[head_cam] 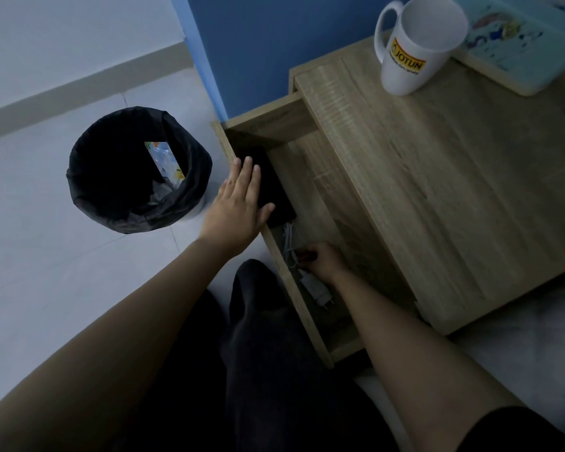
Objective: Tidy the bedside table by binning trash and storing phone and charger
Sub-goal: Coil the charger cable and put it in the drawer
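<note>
The bedside table's drawer [310,324] is pulled open toward me. A black phone [276,187] lies flat in its far end. My left hand [238,207] rests flat and open on the drawer's front edge, fingers spread over the phone's near side. Inside the drawer's nearer part lies a white charger [315,287] with its pale cable [289,246]. My right hand [323,261] is down in the drawer, fingers curled at the cable beside the charger. A bin [137,171] lined with a black bag stands on the floor to the left, with a colourful wrapper [165,161] inside.
On the wooden table top [454,197] stand a white mug [415,44] with a yellow logo and a pale patterned book [516,40] at the back right. A blue wall is behind. My dark-trousered legs [265,353] are below the drawer, white bedding at the right.
</note>
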